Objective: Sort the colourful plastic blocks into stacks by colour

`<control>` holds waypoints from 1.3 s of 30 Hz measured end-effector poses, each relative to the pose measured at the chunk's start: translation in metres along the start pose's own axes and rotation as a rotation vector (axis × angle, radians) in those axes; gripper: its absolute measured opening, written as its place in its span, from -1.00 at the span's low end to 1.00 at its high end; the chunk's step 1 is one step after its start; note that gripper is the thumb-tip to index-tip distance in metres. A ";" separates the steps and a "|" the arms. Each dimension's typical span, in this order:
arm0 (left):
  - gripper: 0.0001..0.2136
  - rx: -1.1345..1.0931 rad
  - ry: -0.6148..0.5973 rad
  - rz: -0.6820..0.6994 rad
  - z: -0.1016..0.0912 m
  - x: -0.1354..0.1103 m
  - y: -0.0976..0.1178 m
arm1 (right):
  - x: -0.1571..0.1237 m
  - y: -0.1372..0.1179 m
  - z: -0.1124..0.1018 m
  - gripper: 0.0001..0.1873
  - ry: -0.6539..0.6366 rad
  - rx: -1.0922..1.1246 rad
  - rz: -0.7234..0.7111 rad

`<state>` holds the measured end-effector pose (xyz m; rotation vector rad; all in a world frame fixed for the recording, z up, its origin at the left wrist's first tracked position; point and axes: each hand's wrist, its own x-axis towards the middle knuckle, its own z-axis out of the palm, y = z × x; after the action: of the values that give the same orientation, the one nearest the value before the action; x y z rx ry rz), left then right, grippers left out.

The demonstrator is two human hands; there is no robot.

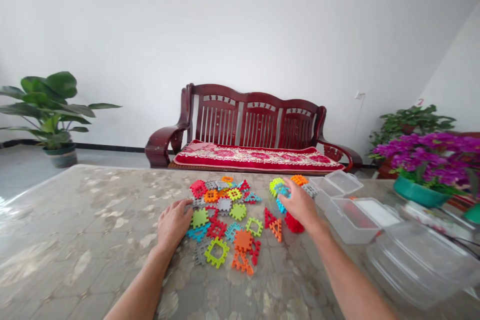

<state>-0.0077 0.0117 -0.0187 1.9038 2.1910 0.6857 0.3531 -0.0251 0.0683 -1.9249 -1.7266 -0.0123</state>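
Observation:
Colourful plastic interlocking building pieces (238, 211) lie spread in a loose pile on the patterned tablecloth (123, 220). My left hand (173, 222) rests flat at the pile's left edge, its fingertips by a grey piece and a green square (199, 217). On the right, my right hand (300, 205) has its thumb and forefinger around a blue piece (282, 190). Green pieces (276, 183), an orange piece (299, 179), a grey piece (310, 189) and red pieces (294, 223) surround that hand. Between the two groups are a red triangle (268, 217) and an orange triangle (276, 230).
Clear plastic boxes (348, 222) with lids stand right of my right arm, and a larger transparent container (420, 265) is nearer. Purple flowers in a green pot (420, 190) stand at the far right. A wooden bench (258, 120) is beyond the table, a potted plant (60, 155) at left.

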 end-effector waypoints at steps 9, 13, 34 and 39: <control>-0.61 -0.003 -0.018 -0.016 -0.001 0.000 0.001 | 0.041 0.051 -0.006 -0.43 -0.096 -0.117 0.111; -0.60 0.001 -0.025 -0.014 -0.002 -0.001 0.001 | 0.043 0.057 0.002 -0.42 -0.112 -0.136 0.124; -0.61 -0.020 -0.005 -0.017 -0.003 -0.003 0.004 | 0.003 -0.023 0.038 -0.63 -0.169 0.064 -0.165; -0.62 -0.031 -0.005 -0.023 -0.004 -0.004 0.005 | -0.033 -0.058 0.071 -0.72 -0.330 0.136 -0.235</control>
<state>-0.0046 0.0071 -0.0136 1.8608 2.1831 0.7055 0.2690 -0.0253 0.0183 -1.6865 -2.1019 0.3454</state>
